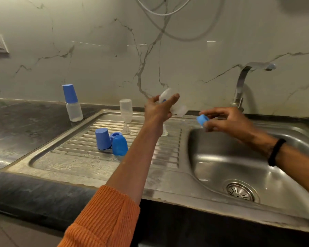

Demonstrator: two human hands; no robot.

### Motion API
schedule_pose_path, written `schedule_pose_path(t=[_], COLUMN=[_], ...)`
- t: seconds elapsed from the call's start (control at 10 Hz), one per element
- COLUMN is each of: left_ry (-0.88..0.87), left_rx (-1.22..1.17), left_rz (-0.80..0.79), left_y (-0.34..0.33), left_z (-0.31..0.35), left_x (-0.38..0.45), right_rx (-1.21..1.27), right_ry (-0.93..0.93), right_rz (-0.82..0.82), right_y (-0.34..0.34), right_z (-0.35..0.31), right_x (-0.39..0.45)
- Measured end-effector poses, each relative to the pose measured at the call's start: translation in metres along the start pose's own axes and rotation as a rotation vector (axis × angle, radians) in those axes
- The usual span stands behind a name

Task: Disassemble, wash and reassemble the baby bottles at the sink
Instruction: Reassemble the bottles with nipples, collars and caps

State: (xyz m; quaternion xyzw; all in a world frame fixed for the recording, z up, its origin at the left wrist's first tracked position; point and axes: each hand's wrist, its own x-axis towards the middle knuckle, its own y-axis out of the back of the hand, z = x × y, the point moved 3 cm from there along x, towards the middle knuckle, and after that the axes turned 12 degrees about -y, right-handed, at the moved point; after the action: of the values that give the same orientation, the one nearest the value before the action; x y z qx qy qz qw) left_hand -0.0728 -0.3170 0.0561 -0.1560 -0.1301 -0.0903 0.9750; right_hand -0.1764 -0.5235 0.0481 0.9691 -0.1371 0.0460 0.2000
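1. The left arm, in an orange sleeve (103, 216) pushed up past the forearm, stretches forward over the steel draining board (75, 157). The left hand (157, 111) is raised above the board's back edge.
2. Its fingers curl round a clear bottle body (177, 107), which lies tilted in the grip, blurred; the forefinger points out along it and the thumb sits on the far side.
3. The right arm, with a black band (276, 152) at the wrist, comes in from the right above the sink basin (221, 166). The right hand (228, 122) hangs just beside the left, apart from it.
4. Its thumb and fingertips pinch a blue screw ring (202, 119), the other fingers loosely bent.
5. On the ribbed board stand two blue caps (103, 139), a blue ring behind them, and an upturned clear bottle (126, 111) above a clear teat (126, 130).
6. A whole capped bottle (72, 104) stands upright on the dark counter (16, 131), left of the board.
7. The tap (246, 81) rises behind the basin.
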Motion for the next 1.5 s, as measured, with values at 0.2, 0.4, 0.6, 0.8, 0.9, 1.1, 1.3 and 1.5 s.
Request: schedule_pose_path(t=[0.2,0.4,0.6,0.8,0.9,1.1,1.3,1.5], left_ry=[0.225,-0.369,-0.374,-0.272,0.009,0.132,-0.073,-0.118], left_rx=[-0.289,0.627,0.645,0.486,0.163,0.274,0.659,0.842], left_rz=[-0.189,-0.367,-0.472,-0.401,-0.332,-0.284,-0.493,-0.369], left_y=[-0.035,-0.05,-0.045,-0.052,-0.051,-0.033,-0.019,-0.003], left_z=[-0.023,-0.034,-0.035,-0.034,-0.03,-0.014,0.014,0.021], left_x=[-0.029,-0.038,-0.033,-0.037,-0.042,-0.035,-0.03,-0.019], right_rx=[0.597,-0.329,-0.186,-0.441,-0.359,-0.413,-0.384,-0.298], right_ry=[-0.417,-0.389,-0.481,-0.356,-0.223,0.127,0.24,0.319], right_rz=[-0.112,0.176,0.135,0.296,0.241,0.222,0.136,0.129], right_y=[0.07,0.098,0.093,0.093,0.081,0.041,-0.014,-0.046], right_z=[0.053,0.099,0.082,0.089,0.074,0.026,-0.007,-0.024], right_x=[0.003,0.006,-0.005,0.003,0.005,0.005,0.006,0.015])
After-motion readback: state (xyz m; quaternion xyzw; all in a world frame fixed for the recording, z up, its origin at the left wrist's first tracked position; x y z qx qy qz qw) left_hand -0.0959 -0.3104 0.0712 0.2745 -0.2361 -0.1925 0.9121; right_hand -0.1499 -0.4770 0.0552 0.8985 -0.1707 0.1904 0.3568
